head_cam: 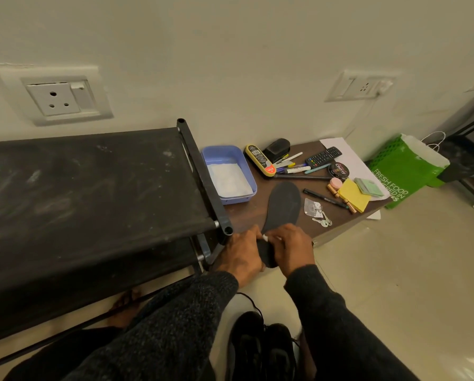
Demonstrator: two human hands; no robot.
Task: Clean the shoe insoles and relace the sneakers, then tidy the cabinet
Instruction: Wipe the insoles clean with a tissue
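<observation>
Dark insole (pixel 281 213) held at its heel end by both hands above desk (pixel 247 215) edge; left hand (pixel 242 255) fingers curled round it, right hand (pixel 293 250) fingers pinching it. Black sneakers (pixel 263 350) on floor below.

I see a low brown worktop (pixel 337 228) against the wall, with a TV remote (pixel 323 157) lying on a white sheet of paper (pixel 352 160). Near it sit a round black tin (pixel 339 170), a yellow sticky-note pad (pixel 353 198) and a green pad (pixel 368 187) just beside it. A loose row of pens (pixel 296 169) lies toward the back, one black pen (pixel 325 198) apart, and a bunch of keys (pixel 324 220) near the front edge. A green shopping bag (pixel 403 171) stands on the floor, and two wall sockets (pixel 55 98) show above
</observation>
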